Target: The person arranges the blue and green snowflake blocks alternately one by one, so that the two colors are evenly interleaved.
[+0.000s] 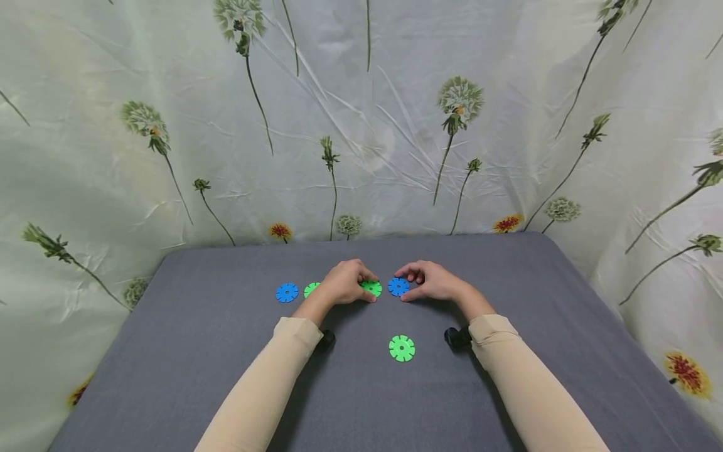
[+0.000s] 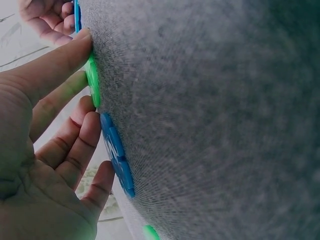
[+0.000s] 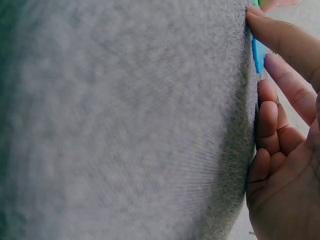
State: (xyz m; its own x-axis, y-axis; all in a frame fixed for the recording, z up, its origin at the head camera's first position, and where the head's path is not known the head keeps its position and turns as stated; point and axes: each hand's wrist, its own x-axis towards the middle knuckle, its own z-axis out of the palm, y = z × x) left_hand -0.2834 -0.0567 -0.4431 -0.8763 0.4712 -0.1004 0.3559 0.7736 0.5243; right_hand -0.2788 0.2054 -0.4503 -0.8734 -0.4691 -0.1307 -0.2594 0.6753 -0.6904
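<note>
My left hand (image 1: 343, 282) pinches a green notched disc (image 1: 371, 288) by its edges between thumb and fingers, low over the cloth. To its right, my right hand (image 1: 432, 282) grips a blue notched disc (image 1: 398, 287) the same way, thumb at the near edge and a finger at the far edge. A small gap separates the two discs. The left wrist view shows another blue disc (image 2: 117, 155) flat beneath my other left fingers, hidden from the head view. Left of that hand, a green disc (image 1: 312, 289) is partly covered by it.
Another blue disc (image 1: 287, 292) lies at the left end of the row. A lone green disc (image 1: 401, 348) lies nearer, between my forearms. Grey cloth (image 1: 226, 376) covers the table, and a flower-printed curtain (image 1: 373, 125) hangs behind its far edge.
</note>
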